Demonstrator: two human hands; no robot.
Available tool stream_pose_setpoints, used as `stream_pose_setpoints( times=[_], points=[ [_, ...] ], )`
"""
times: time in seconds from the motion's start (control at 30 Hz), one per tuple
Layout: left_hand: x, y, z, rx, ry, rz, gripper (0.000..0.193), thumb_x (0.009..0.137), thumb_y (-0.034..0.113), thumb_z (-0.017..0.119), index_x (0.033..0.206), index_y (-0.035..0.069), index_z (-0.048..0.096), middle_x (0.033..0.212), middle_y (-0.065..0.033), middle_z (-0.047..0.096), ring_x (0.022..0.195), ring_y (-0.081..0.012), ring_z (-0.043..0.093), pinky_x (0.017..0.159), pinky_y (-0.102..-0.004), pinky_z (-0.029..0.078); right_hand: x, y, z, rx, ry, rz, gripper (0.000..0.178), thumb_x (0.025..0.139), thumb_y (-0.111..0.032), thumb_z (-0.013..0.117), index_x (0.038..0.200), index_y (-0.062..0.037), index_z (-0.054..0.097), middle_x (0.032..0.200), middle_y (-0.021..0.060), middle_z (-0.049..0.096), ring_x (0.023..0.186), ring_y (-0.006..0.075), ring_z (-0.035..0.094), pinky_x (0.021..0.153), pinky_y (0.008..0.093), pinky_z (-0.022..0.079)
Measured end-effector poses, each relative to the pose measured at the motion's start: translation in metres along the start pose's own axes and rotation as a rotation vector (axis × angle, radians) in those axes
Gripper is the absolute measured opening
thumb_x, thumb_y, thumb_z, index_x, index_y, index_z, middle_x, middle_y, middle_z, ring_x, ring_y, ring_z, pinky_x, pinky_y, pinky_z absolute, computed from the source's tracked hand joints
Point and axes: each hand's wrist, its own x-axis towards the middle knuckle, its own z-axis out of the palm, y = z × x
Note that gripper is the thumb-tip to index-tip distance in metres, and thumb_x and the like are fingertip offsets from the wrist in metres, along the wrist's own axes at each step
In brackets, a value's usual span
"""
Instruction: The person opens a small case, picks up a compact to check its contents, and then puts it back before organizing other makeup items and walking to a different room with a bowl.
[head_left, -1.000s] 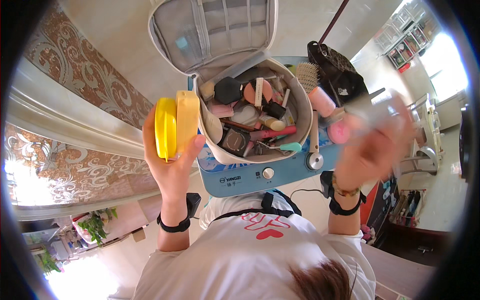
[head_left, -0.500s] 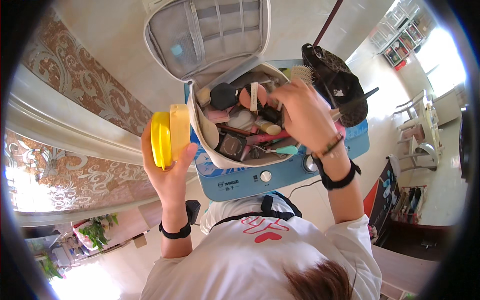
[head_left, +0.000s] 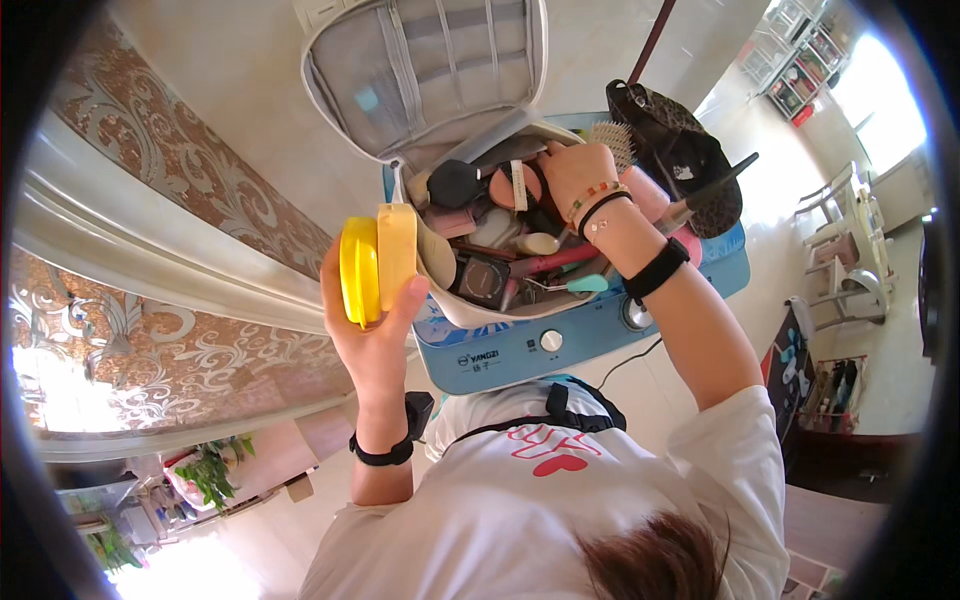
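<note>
The right hand (head_left: 575, 175) is reaching into the open bag (head_left: 470, 300), fingers curled among the cosmetics there, while the left hand (head_left: 370, 320) is gripping the yellow case (head_left: 375, 262) upright just beside the bag's left rim.

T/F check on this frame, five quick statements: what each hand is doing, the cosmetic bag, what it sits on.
1. The left hand holds a yellow compact. True.
2. The right hand hangs clear of the bag. False: it reaches into the open cosmetic bag, among the items there.
3. The bag's lid is zipped shut. False: it is flipped open, showing its grey inner pockets.
4. The bag rests on a blue appliance with round knobs. True.
5. A hairbrush lies by the bag's far edge. True.
</note>
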Motion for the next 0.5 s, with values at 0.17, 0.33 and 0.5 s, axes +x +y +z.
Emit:
stream_pose_setpoints(
  times=[0.17,0.33,0.5],
  points=[
    [-0.006,0.001,-0.010,-0.002,0.012,-0.001,0.069,0.071,0.011,0.082,0.129,0.000,0.046,0.114,-0.0056,0.055,0.103,-0.0140,0.055,0.090,-0.0263,0.044,-0.008,0.016,-0.019,-0.016,-0.141,-0.176,0.049,0.068,-0.022,0.074,0.113,-0.0080,0.062,0.114,0.0089,0.061,0.096,0.0230,0.065,0.071,0.0363,0.054],
    [-0.009,0.001,-0.015,-0.005,0.046,-0.026,0.069,0.072,0.010,0.081,0.129,0.000,0.046,0.114,-0.0050,0.055,0.103,-0.0137,0.054,0.090,-0.0260,0.044,-0.031,0.017,-0.031,0.154,0.070,-0.234,0.029,0.075,-0.021,0.060,0.099,-0.0046,0.062,0.084,0.0149,0.067,0.079,0.0296,0.067,0.071,0.0386,0.053],
    [-0.010,0.001,-0.016,-0.014,0.058,-0.021,0.068,0.073,0.010,0.081,0.129,0.000,0.045,0.114,-0.0046,0.056,0.102,-0.0129,0.054,0.089,-0.0253,0.044,-0.036,0.037,-0.037,0.590,0.093,-0.156,0.021,0.080,-0.019,0.054,0.087,0.0000,0.060,0.078,0.0148,0.068,0.072,0.0355,0.065,0.066,0.0440,0.051]
  ],
)
